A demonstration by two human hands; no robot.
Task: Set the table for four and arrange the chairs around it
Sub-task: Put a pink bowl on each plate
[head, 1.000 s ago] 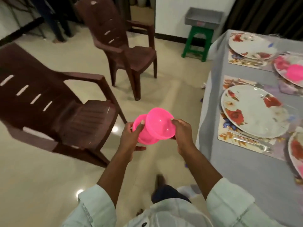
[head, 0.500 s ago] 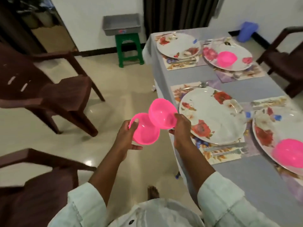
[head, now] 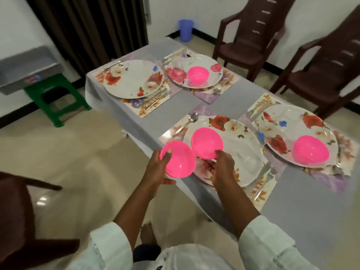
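Note:
My left hand [head: 158, 168] grips a pink plastic bowl [head: 180, 162] just off the table's near-left edge. My right hand [head: 221, 164] holds a second pink bowl [head: 206, 145] tilted above the near floral plate [head: 239, 152]. The grey table [head: 302, 201] carries several floral plates on placemats with forks and spoons. Pink bowls sit on the far right plate [head: 198, 75] and the near right plate [head: 310, 152]. The far left plate [head: 133, 78] holds no bowl.
Two brown plastic chairs [head: 249, 36] [head: 329, 67] stand beyond the table on the right. Another brown chair [head: 17, 215] is at my left. A green stool [head: 56, 100] with a grey tray [head: 25, 69] stands by the wall, a blue bin [head: 186, 30] behind the table.
My view has swung right from the floor and chairs onto the table. Both hands moved the two pink bowls over the table edge, the right one above the near plate.

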